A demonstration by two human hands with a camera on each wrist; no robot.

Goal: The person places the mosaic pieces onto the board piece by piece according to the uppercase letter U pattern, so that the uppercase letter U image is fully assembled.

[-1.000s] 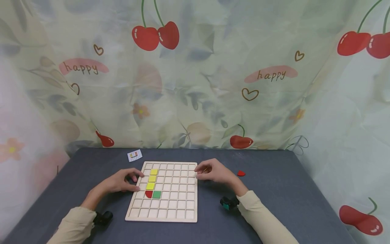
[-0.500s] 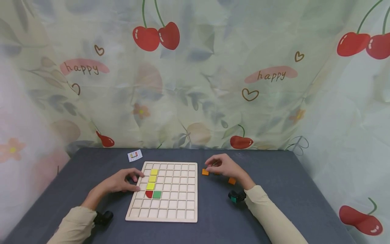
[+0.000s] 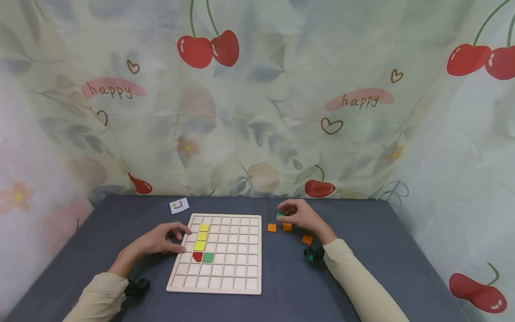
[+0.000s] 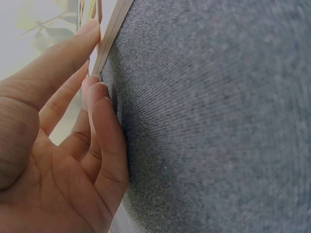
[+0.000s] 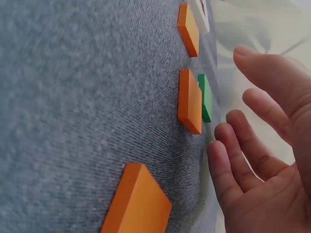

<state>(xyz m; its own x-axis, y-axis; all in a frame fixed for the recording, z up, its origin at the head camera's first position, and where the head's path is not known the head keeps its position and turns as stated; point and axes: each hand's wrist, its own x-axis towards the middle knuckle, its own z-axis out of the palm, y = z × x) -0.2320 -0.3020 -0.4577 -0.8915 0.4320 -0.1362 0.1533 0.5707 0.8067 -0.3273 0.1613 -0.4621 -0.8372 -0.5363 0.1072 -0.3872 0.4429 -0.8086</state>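
Note:
In the head view, my left hand [image 3: 158, 239] rests at the left edge of a pale wooden grid board [image 3: 229, 282], thumb and fingertips touching its rim. On the board are a column of yellow square tiles [image 3: 202, 236], a red rounded piece [image 3: 197, 256] and a green square tile [image 3: 207, 257]. Right of the board, my right hand [image 3: 301, 217] hovers with fingers apart above a loose green tile [image 5: 206, 98], partly covered by the fingertips in the head view. Orange square tiles [image 3: 272, 228] lie near that hand. The right wrist view shows nothing between its fingers.
A small printed card [image 3: 179, 205] with a coloured pattern lies behind the board's left corner. The dark grey cloth [image 3: 362, 250] covers the table. Behind it hangs a patterned curtain [image 3: 257, 112]. Both forearms wear black wrist cameras [image 3: 137, 287].
My right hand has moved from the board's right edge rightward and back, uncovering orange tiles and then part of a green one. A red piece seen earlier is now hidden. My left hand has stayed put.

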